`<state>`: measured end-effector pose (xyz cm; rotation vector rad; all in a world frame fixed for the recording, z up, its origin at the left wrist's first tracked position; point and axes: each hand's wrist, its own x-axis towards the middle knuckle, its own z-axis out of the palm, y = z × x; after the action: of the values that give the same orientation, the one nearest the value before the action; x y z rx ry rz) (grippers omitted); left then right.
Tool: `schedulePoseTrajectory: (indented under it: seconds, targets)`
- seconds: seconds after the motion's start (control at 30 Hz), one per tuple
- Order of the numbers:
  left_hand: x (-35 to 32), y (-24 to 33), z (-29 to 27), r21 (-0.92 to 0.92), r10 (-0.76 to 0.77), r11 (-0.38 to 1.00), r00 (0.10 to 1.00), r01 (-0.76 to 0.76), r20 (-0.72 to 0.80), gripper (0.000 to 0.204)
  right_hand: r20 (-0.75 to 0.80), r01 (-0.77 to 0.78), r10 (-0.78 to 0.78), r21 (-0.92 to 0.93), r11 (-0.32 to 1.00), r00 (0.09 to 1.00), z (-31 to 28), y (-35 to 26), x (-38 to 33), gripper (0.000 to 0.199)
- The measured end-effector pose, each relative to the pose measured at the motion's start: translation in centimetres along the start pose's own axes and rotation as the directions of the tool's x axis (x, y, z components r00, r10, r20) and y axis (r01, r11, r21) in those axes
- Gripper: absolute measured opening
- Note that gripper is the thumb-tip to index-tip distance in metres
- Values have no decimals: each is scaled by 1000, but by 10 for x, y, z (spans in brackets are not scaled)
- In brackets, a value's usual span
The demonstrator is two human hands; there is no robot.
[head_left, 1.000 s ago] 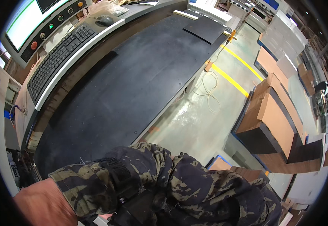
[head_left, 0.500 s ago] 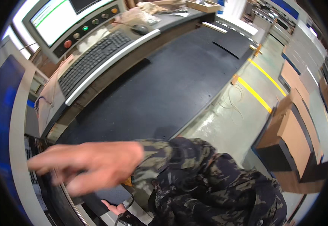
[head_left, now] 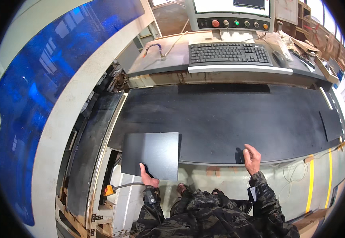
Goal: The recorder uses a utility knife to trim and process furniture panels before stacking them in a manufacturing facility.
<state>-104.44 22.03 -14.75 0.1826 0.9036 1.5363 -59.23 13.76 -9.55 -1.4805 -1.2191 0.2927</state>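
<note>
My left hand [head_left: 149, 177] grips a flat, dark square panel [head_left: 156, 148] by its near edge, the thumb lying on top and the other fingers hidden underneath. This panel overlaps the front left edge of a long black table [head_left: 236, 119]. Over the same front edge, farther right, my right hand [head_left: 252, 159] hovers with nothing in it, its fingers loosely bent. Another dark panel [head_left: 329, 125] rests at the table's right end.
Behind the table, a shelf carries a black keyboard [head_left: 230, 53], a mouse [head_left: 279, 58] and a control panel with buttons [head_left: 231, 23]. A machine with a blue cover [head_left: 61, 67] stands at left. An orange switch box [head_left: 109, 190] hangs near the table's front left corner.
The view has swung round to face the keyboard shelf. My right hand has moved from far left to the right side. The panel in my left hand now shows fully, overlapping the table edge.
</note>
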Motion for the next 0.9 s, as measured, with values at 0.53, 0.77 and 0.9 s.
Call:
schedulePoseTrajectory:
  seconds: [0.53,0.77,0.9]
  targets:
    - [14,-1,-19,122,-3,992,999,7,-36,56,-24,-124,124,12,992,992,17,10,14,16]
    - [4,-3,-4,103,17,995,999,-11,-50,60,-27,-92,89,-120,989,996,17,11,13,15]
    - [-2,-1,5,132,29,991,992,-13,-121,60,-3,-103,103,-142,985,995,16,6,15,15]
